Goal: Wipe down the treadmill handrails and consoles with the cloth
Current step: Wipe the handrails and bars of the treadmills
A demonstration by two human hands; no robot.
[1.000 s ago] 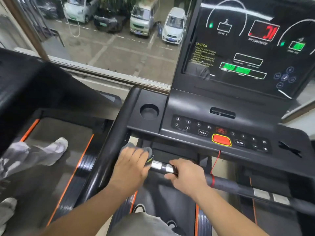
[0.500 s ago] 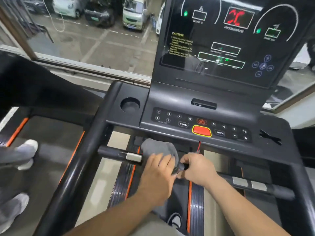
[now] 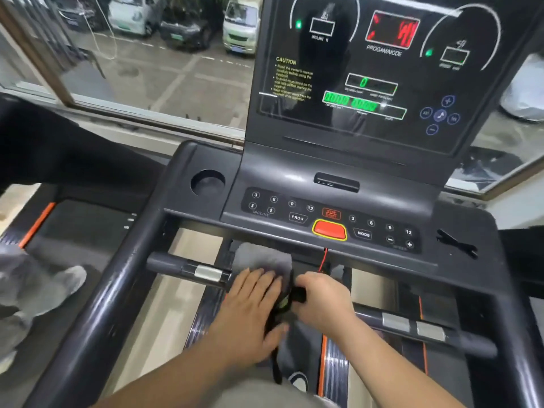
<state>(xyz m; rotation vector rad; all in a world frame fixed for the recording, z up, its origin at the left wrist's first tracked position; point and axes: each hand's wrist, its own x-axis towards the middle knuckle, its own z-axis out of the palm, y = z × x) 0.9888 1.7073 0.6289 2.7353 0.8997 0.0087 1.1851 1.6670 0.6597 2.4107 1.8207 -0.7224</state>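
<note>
Grey cloth (image 3: 263, 259) sits mid-crossbar (image 3: 168, 262), left hand (image 3: 252, 304) pressing it flat-fingered. It has slid right off the bar's left end, baring the silver sensor (image 3: 209, 272), so that stretch looks done. Right hand (image 3: 321, 302) grips the bar centre, probably (blurred). The bar's right stretch is free; the console (image 3: 323, 201) edge is close above.

We tally two hands, left hand (image 3: 250, 301) and right hand (image 3: 321, 301); one grey cloth (image 3: 262, 257); one console (image 3: 279, 169); one crossbar (image 3: 173, 263) with three metal sensor plates (image 3: 209, 273); two side rails (image 3: 103, 304); one cup holder (image 3: 207, 182); one red button (image 3: 329, 230); at least three parked vehicles (image 3: 240, 25).
</note>
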